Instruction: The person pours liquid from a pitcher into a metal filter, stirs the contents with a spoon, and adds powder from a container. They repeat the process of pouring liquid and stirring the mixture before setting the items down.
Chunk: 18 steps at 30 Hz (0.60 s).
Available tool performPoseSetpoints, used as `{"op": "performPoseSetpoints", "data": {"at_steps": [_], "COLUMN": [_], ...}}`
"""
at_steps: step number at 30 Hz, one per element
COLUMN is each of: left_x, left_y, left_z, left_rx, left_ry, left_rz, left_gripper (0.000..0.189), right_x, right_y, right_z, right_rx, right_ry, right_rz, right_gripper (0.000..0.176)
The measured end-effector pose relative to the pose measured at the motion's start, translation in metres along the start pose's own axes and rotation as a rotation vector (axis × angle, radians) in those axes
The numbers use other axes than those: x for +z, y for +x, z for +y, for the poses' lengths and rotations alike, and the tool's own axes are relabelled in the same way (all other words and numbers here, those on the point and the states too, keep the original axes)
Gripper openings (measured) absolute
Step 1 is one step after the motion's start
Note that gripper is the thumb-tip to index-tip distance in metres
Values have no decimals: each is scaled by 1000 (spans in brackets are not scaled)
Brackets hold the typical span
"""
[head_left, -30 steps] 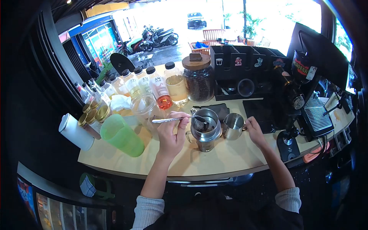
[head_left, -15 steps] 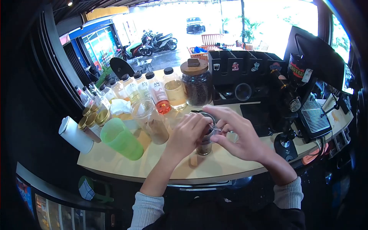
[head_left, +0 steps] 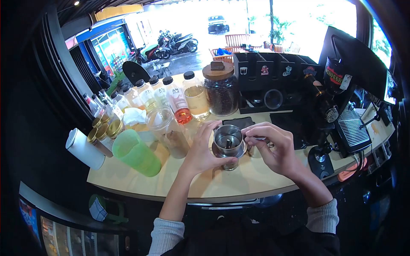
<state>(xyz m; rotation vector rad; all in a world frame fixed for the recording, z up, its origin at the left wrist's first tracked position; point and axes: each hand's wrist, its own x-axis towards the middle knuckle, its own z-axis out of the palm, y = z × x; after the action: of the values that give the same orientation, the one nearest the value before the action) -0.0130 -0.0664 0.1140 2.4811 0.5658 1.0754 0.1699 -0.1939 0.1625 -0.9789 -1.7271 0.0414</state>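
Note:
A round metal coffee filter stands on a glass on the pale wooden counter, with dark grounds inside. My left hand wraps around the filter's left side, thumb under its rim and fingers over the top edge. My right hand is curled just right of the filter, its fingers closed over a small steel cup that is mostly hidden under the palm. The spoon is out of sight.
A green plastic pitcher and a clear plastic jar stand to the left. Behind are several capped syrup bottles and a coffee-bean jar. A black organiser and a coffee machine fill the right. A white roll lies far left.
The left hand no longer shows the spoon and now grips the filter's side. The right hand came in from the counter, hovered over the filter, then settled over the steel cup.

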Motion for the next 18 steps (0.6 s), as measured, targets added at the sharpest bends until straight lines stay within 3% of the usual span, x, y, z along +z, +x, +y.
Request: {"op": "performPoseSetpoints", "data": {"at_steps": [11,18], "left_x": [14,15], "left_y": [5,7], "left_z": [-6,-8], "left_rx": [-57,-26], "left_ry": [-93,-312], "left_rz": [19,131], "left_gripper": [77,76], "right_x": [10,7], "right_y": [-15,-22], "right_z": [13,14], "right_rx": [149,219], "right_ry": [79,500], "right_rz": [26,-16], "right_gripper": [15,11]}}
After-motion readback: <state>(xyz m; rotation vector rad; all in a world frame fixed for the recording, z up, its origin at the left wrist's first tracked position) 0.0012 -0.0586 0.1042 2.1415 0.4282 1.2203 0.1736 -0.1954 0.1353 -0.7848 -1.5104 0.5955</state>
